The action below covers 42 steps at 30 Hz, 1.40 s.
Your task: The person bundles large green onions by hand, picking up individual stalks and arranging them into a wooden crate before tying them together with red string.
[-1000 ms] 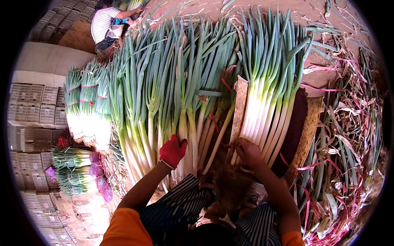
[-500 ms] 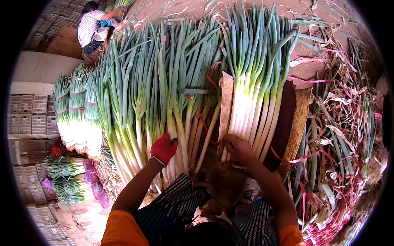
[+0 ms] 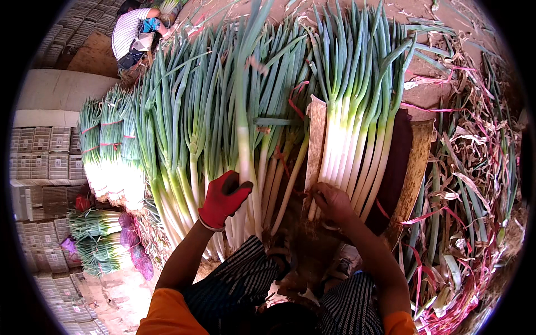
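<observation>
My left hand (image 3: 224, 200), in a red glove with dark fingers, is closed round the white stalk of a long green onion (image 3: 243, 139). That onion stands in front of a wide row of loose green onions (image 3: 192, 128). My bare right hand (image 3: 336, 205) has its fingers curled at the root end of another batch of green onions (image 3: 346, 151). These lie between two wooden boards, a left one (image 3: 316, 139) and a right one (image 3: 414, 173). Whatever the right fingers hold, if anything, is hidden.
Bundles of tied green onions (image 3: 111, 151) stand at the left, with more bundles (image 3: 97, 245) below them. Stacked crates (image 3: 42, 156) line the left side. Dry leaves and pink ties (image 3: 458, 212) cover the right. A person in a striped shirt (image 3: 129, 34) crouches at the far left.
My left hand has closed on a green onion, whose stalk and leaves now stand out in front of the row. My right hand has stayed beside the left board's lower end.
</observation>
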### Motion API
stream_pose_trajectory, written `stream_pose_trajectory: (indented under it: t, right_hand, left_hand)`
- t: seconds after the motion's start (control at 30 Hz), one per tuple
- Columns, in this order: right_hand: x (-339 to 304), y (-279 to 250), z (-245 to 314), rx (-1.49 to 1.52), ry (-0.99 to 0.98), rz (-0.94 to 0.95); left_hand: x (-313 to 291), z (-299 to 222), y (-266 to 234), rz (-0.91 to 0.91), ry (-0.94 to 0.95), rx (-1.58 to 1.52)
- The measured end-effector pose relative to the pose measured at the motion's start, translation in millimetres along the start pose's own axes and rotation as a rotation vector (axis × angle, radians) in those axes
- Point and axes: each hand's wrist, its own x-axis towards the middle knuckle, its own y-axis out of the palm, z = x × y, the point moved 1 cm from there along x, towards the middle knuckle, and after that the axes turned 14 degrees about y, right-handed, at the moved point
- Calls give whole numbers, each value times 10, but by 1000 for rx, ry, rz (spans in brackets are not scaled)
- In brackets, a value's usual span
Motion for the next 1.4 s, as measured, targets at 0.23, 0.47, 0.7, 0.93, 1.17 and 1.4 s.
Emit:
stream_pose_trajectory:
  t: [0.23,0.47,0.7,0.93,1.17,1.4]
  right_hand:
    - [-20,-54,72,100,24,33]
    - [8,-27,-68,232,0,36]
    - [9,-124,-94,604,287,383]
    - [38,-37,-112,653,261,288]
    - [43,52,-72,550,325,198]
    - [70,174,-160,330,354,87]
  left_hand:
    - [797,-548,689,20,147,-311]
    - [1555,-41,1638,108,183,640]
    - [1570,-53,1693,200,125,738]
    - [1387,-79,1729,346,121,821]
    - [1339,65,1757,373,186,880]
    - [1255,135,1893,401,179,966]
